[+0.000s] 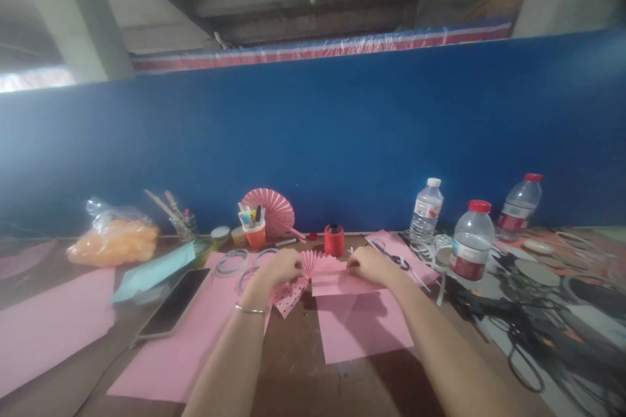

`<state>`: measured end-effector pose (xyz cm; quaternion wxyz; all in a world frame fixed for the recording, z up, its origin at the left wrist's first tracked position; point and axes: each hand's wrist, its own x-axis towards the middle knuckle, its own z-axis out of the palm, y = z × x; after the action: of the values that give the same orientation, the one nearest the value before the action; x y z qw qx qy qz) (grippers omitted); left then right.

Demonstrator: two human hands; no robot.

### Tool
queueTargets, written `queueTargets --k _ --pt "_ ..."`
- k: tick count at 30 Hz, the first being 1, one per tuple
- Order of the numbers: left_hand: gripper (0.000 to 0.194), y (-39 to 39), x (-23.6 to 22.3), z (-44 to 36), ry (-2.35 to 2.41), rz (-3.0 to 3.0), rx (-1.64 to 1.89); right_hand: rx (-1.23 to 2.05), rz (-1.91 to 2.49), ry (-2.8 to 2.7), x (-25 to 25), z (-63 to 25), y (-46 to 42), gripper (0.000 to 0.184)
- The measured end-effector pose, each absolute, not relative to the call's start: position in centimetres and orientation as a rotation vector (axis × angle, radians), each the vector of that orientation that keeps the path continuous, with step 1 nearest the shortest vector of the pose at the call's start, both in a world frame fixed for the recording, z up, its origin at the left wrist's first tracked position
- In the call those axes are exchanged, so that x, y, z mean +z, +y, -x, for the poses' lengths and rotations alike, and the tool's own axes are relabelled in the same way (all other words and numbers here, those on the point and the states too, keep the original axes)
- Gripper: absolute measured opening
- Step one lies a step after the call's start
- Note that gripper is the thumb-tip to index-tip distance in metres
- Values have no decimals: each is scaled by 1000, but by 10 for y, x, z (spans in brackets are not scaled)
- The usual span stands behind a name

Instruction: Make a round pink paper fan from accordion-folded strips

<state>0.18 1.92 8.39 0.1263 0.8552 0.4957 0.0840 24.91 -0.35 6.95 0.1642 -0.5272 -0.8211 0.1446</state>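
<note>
Both my hands rest on a pink paper sheet [359, 326] lying on the brown table [293, 371]. My left hand [278, 268] and my right hand [369, 266] pinch the far edge of the sheet, which is pleated into narrow folds [320, 265] between them. A small dotted pink folded piece [289, 294] lies just under my left hand. A thin bangle [250, 308] circles my left wrist.
A finished pink paper fan [274, 207] stands behind an orange cup of pens [255, 232]. A red thread spool [334, 240], scissors [391, 255], three water bottles [471, 241], a phone [176, 309], tape rings [232, 262], more pink sheets [46, 329] and black cables [533, 332] surround me. A blue wall stands behind.
</note>
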Motion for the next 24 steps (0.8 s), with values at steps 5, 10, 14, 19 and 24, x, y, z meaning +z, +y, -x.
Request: queueTargets --k 5,10,14,19,24 --pt "20 12 77 -10 1431 -2538 343 400 1540 -2340 60 -247 -3 18" --pt "28 -1 57 -31 1362 -2531 427 436 1529 -2357 52 -244 -2 17" --pt "37 -5 43 -32 1368 -2515 528 467 1475 -2370 48 -242 -2 18" --pt "20 1 29 -32 1300 -2512 501 453 1400 -2386 34 -239 -1 18" --pt "19 -4 19 -24 1267 -2546 436 434 1337 -2411 13 -254 -6 21"
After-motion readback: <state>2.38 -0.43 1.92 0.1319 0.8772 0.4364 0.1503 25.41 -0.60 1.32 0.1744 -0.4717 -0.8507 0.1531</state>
